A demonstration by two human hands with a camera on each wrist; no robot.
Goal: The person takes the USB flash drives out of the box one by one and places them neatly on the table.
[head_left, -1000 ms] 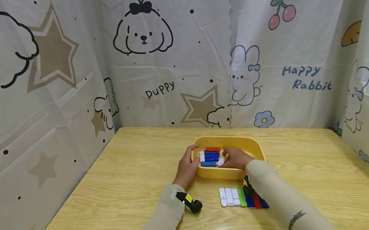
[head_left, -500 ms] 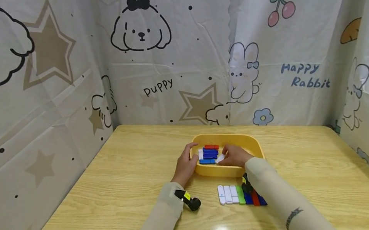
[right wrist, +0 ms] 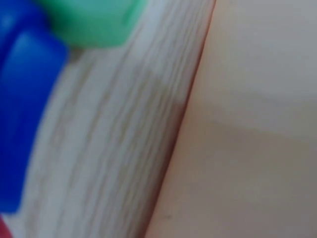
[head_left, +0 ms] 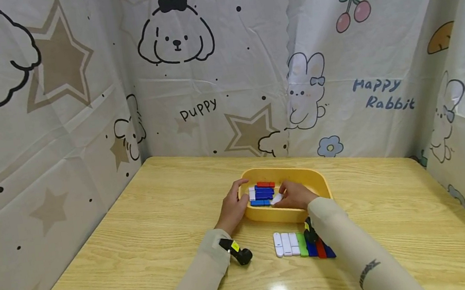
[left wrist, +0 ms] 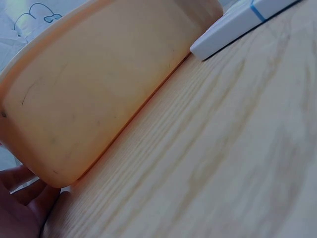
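A yellow tray [head_left: 314, 179] sits mid-table and holds several small blue, red and white blocks [head_left: 263, 193]. My left hand [head_left: 233, 207] grips the tray's left rim, thumb over the edge. My right hand [head_left: 293, 196] is inside the tray and pinches a white block [head_left: 277, 199]. In the left wrist view the tray's outer wall [left wrist: 94, 94] fills the frame, with my palm [left wrist: 20, 208] at its corner. The right wrist view is blurred: tray wall [right wrist: 252, 129], a green block [right wrist: 94, 20] and a blue block [right wrist: 25, 99].
In front of the tray lies a row of white, green, blue and red blocks [head_left: 298, 244], partly under my right forearm. The wooden table [head_left: 147, 234] is enclosed by cartoon-printed curtains [head_left: 205, 70] on three sides.
Both hands have stayed at the tray; the right hand with the white block shifted slightly left inside it. The head view has tilted a little.
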